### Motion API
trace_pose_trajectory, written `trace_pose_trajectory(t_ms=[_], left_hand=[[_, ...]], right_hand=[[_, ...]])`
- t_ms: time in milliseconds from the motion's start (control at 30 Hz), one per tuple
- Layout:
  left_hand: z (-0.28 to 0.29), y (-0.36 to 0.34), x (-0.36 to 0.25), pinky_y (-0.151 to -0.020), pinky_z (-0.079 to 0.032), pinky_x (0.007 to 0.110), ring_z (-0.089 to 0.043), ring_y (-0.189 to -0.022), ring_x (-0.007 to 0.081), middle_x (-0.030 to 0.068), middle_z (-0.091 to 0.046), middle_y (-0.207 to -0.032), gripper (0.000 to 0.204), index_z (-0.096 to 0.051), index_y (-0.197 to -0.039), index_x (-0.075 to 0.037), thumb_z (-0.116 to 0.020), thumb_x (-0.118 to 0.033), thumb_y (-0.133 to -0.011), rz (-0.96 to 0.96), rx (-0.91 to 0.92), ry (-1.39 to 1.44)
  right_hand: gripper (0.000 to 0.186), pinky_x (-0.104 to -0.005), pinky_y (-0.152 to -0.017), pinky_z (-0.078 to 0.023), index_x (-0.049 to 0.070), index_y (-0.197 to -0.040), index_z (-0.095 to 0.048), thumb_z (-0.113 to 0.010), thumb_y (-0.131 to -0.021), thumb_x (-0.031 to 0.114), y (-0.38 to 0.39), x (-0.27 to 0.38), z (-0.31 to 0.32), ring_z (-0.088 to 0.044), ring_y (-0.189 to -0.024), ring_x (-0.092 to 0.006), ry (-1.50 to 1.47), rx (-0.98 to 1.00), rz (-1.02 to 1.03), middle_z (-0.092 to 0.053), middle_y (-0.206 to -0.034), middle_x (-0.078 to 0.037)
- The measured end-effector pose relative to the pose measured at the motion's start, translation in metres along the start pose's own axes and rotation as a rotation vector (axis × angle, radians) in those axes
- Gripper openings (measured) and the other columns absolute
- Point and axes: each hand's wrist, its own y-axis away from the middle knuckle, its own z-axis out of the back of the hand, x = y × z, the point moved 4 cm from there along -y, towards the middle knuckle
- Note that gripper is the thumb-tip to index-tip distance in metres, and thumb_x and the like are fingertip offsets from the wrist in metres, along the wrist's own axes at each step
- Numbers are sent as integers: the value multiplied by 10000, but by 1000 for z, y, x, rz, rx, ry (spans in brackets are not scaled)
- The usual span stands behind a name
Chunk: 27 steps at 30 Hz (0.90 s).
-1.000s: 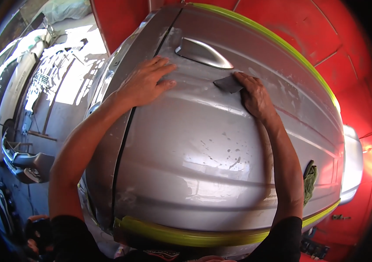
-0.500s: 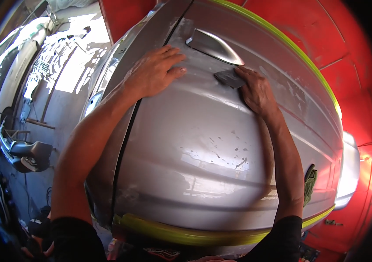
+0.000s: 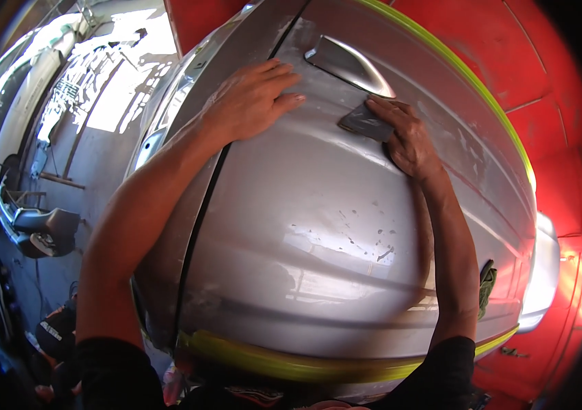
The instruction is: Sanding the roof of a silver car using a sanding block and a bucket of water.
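Note:
My left hand (image 3: 253,99) lies with fingers spread on the silver car roof (image 3: 318,198), over the dark seam near its upper left, holding nothing. My right hand (image 3: 407,140) presses a dark grey square sheet (image 3: 363,121), like sanding paper, against the roof just below the silver antenna fin (image 3: 349,65), with its fingers over the sheet. Pale smudges mark the paint around both hands, and a patch of wet spots shows lower down. Yellow-green masking tape (image 3: 263,359) runs along the roof's near and far edges.
A green cloth (image 3: 487,290) hangs at the roof's right. Red painted walls (image 3: 475,34) stand behind and right. At left are a white car (image 3: 17,75), a detached bumper (image 3: 45,229), metal stands and a sunlit floor (image 3: 120,96). A person in a dark cap (image 3: 51,331) is at the lower left.
Both hands appear farther up and right in the picture, as does the antenna fin, so the view has partly shifted. My right hand still holds the sheet below the fin.

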Motion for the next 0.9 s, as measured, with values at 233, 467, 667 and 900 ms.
trace_pose_trajectory(t_ms=[233, 467, 667, 900], left_hand=[[-12, -3, 5, -1169, -394, 462, -469, -1429, 343, 149, -590, -1451, 472, -640, -1348, -53, -537, -409, -1055, -60, -102, -69], [-5, -3, 3, -1158, -399, 466, -489, -1405, 347, 143, -603, -1435, 404, -649, -1334, -61, -551, -334, -1052, -34, -58, -25], [-8, -4, 0, -1150, -404, 469, -515, -1371, 352, 144, -619, -1408, 364, -656, -1307, -28, -565, -244, -1029, -86, -145, -47], [-9, -3, -1, -1090, -471, 455, -615, -1254, 298, 136, -691, -1265, 203, -726, -1024, -9, -604, -145, -937, -227, -221, -97]], right_hand=[[633, -450, -1162, -385, 78, -1389, -635, -558, -775, -56, -38, 20, -20, -547, -1237, -380, -45, -21, -37, -610, -1461, -105], [565, -436, -1123, -419, 91, -1375, -650, -604, -823, -21, -17, 9, -12, -560, -1195, -372, 14, 31, -82, -611, -1462, -95], [447, -458, -1054, -487, 76, -1314, -686, -671, -868, 73, -61, 27, -29, -604, -1148, -402, -42, -66, 21, -653, -1398, -112], [371, -466, -1002, -517, 9, -1167, -708, -703, -796, 34, -74, 55, -12, -653, -1092, -405, 184, -170, 144, -713, -1171, -200]])
